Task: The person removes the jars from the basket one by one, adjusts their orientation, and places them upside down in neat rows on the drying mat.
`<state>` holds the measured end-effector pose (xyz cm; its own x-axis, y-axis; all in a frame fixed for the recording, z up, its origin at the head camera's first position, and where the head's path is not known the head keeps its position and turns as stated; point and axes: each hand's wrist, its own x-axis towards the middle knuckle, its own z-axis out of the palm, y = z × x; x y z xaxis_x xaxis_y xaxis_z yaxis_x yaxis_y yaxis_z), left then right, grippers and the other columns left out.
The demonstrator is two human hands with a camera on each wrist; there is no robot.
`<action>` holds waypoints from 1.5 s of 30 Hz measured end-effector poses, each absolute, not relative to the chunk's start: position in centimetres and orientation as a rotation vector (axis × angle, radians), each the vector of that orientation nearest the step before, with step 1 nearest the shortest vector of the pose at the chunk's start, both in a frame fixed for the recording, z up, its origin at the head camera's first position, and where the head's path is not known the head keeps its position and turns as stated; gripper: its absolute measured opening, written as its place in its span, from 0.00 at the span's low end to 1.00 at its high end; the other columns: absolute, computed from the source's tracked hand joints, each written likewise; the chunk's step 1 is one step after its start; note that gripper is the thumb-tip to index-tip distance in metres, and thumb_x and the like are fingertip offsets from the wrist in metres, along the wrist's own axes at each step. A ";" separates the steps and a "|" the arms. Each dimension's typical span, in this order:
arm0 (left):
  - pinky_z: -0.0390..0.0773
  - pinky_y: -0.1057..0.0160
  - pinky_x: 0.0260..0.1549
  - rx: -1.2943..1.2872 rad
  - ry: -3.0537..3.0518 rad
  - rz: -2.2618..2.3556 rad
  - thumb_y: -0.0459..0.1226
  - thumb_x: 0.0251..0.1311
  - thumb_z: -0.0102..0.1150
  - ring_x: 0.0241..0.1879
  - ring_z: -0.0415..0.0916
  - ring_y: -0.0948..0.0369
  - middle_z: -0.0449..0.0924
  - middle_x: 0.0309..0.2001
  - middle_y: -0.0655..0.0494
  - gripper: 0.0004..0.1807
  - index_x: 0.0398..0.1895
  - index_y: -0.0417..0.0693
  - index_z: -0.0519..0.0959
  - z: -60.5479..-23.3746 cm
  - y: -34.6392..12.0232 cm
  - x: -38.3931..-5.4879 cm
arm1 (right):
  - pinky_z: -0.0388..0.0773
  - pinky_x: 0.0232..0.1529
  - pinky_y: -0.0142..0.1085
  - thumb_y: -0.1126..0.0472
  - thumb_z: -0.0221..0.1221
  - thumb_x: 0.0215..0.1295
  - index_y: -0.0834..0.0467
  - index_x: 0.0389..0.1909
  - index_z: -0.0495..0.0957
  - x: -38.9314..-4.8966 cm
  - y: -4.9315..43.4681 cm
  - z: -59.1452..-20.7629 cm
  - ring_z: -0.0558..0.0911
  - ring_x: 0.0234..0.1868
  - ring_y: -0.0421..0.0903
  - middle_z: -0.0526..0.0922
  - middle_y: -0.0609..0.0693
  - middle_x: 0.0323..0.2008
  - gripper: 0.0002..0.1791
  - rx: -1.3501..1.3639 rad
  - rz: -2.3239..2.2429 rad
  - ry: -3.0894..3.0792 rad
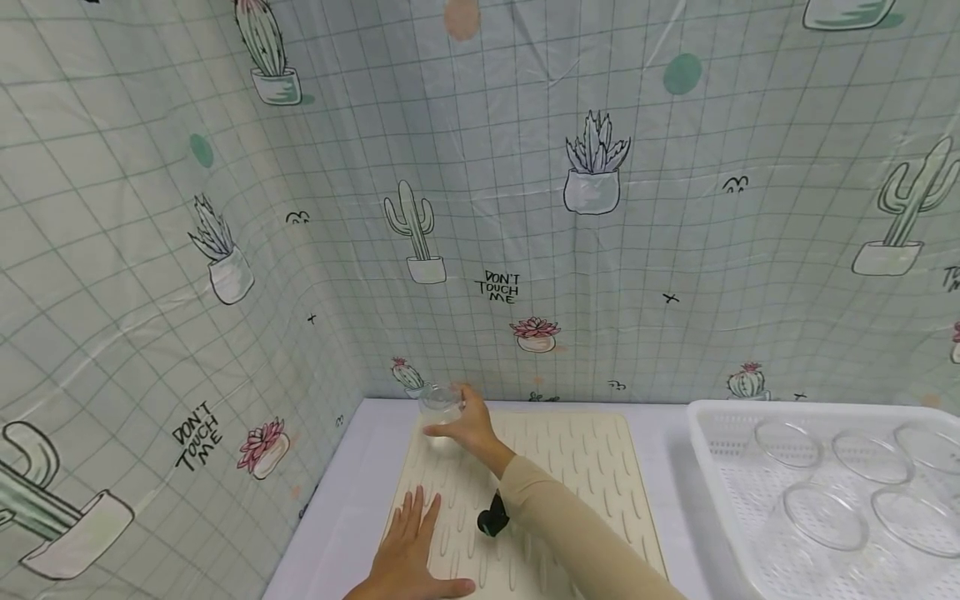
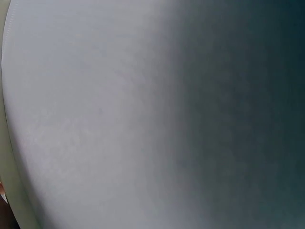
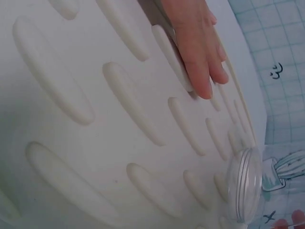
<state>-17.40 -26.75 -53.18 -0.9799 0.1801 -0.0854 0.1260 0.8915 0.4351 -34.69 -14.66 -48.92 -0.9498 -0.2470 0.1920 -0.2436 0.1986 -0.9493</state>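
My right hand [image 1: 471, 423] reaches to the far left corner of a cream ridged mat [image 1: 577, 467] and grips a clear cup [image 1: 438, 408], thumb on the near side, fingers behind. In the right wrist view the ringed end of the cup [image 3: 244, 186] is by the mat's ridges; whether it touches the mat I cannot tell. My left hand [image 1: 408, 550] lies at the mat's left edge, fingers spread and straight, holding nothing. Its fingers [image 3: 193, 52] show low over the ridges in the right wrist view. The left wrist view is a blurred pale surface.
On the right stands a white plastic basket [image 1: 720, 500] with several clear cups [image 1: 825, 517] in it. The white table [image 1: 667, 475] borders the mat. A cactus-print sheet [image 1: 637, 250] hangs behind and to the left. A small black device [image 1: 492, 517] sits by the right forearm.
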 end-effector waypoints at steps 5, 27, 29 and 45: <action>0.43 0.33 0.69 0.252 2.936 0.668 0.72 0.40 0.66 0.74 0.40 0.33 0.39 0.77 0.29 0.70 0.77 0.36 0.51 -53.2 -26.7 -17.3 | 0.74 0.59 0.54 0.65 0.81 0.41 0.67 0.67 0.67 -34.5 -14.4 -48.7 0.73 0.61 0.64 0.73 0.66 0.61 0.49 -0.469 -1.883 2.444; 0.43 0.32 0.68 0.220 2.921 0.660 0.72 0.38 0.69 0.74 0.38 0.32 0.40 0.76 0.28 0.71 0.76 0.35 0.53 -53.3 -26.4 -17.6 | 0.72 0.59 0.54 0.59 0.79 0.48 0.60 0.71 0.62 -32.3 -9.4 -42.4 0.70 0.64 0.61 0.71 0.61 0.62 0.50 -0.428 -1.918 2.238; 0.43 0.33 0.68 0.210 2.923 0.650 0.72 0.38 0.69 0.74 0.38 0.32 0.40 0.76 0.28 0.71 0.77 0.35 0.53 -53.3 -26.5 -17.6 | 0.73 0.59 0.54 0.60 0.78 0.49 0.60 0.70 0.63 -31.9 -8.5 -41.6 0.70 0.63 0.61 0.72 0.61 0.60 0.48 -0.457 -1.944 2.207; 0.41 0.33 0.69 0.193 2.925 0.666 0.70 0.38 0.71 0.74 0.36 0.32 0.38 0.76 0.28 0.71 0.77 0.35 0.51 -53.0 -26.0 -17.1 | 0.67 0.66 0.51 0.64 0.74 0.54 0.60 0.66 0.68 -28.4 2.3 -36.4 0.75 0.60 0.54 0.79 0.57 0.58 0.39 -0.613 -2.030 2.086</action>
<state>-17.15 -26.02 -52.99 -0.9826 0.1546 -0.1028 0.0948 0.8939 0.4381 -28.36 2.30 -36.41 -0.9017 -0.4006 0.1629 -0.1739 -0.0090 -0.9847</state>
